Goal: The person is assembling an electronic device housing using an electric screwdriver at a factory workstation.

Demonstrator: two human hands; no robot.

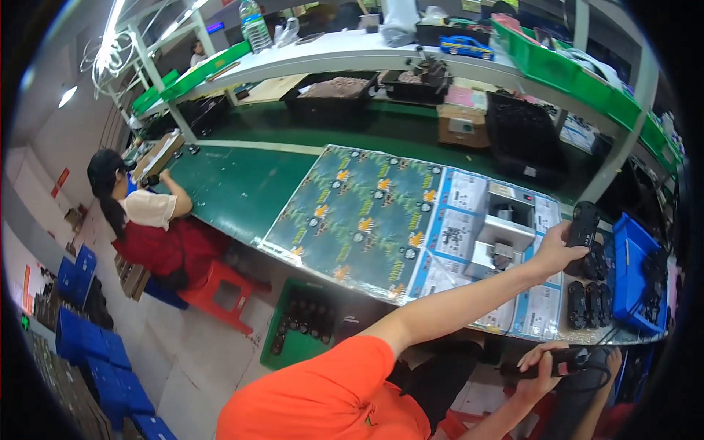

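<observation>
My left hand (561, 251), at the end of the outstretched bare arm, is closed on a black toy car chassis (584, 224) above the right end of the bench. Just below it lie more black chassis (588, 304), side by side in rows. Lower down, off the bench's front edge, my right hand (541, 372) is wrapped round a long black object (563, 361) with a shiny end; its exact kind does not show. Close beside it is another hand (610, 364), which seems to be a neighbour's.
A blue bin (636, 275) with black parts stands at the bench's right end. A white metal fixture (502, 238) sits on the papered surface. One person (158, 213) works at the left on a red stool (224, 293). Under the bench is a green crate (301, 323).
</observation>
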